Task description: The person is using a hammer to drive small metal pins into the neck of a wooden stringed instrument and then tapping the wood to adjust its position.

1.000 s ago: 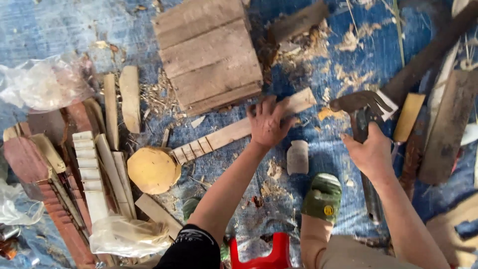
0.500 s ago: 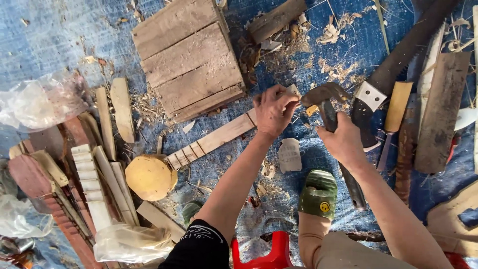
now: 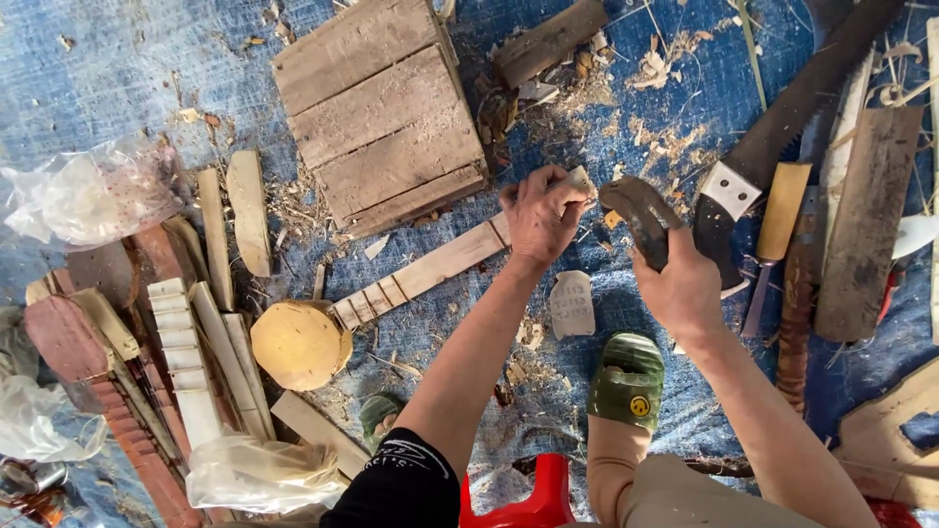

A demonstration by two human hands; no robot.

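Since the earlier frame the right hand (image 3: 685,284) has brought its curved dark blade (image 3: 636,213) closer to the left hand (image 3: 541,217), whose grip is shut round the top of the wooden instrument neck (image 3: 430,271) lying on the blue tarp (image 3: 127,68), while the right hand's grip is shut on the blade's handle.

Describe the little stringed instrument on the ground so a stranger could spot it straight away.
Start at the slatted wooden block on the blue tarp. Just below lies the unfinished instrument, its neck end under the left hand. Among flat offcuts, only it has a round yellow body and notched neck.
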